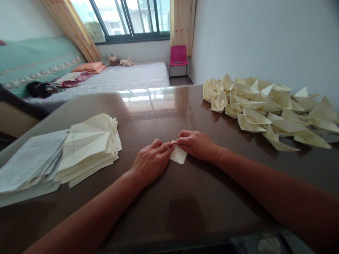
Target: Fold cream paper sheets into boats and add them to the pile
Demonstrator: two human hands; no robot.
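Note:
A small piece of folded cream paper [179,156] lies on the brown table between my hands. On its left edge, the fingers of my left hand [153,158] are closed together and press at the upper corner. From the other side, my right hand [197,144] pinches the top of the same paper with bent fingers. The fingertips of both hands nearly meet there, covering part of the fold.
At left stand a stack of cream paper sheets [87,148] and a grey printed stack [29,158]. Many folded paper boats [254,121] are heaped at right on the glossy table [148,211]. Beyond are a bed [137,76] and a pink chair [178,55].

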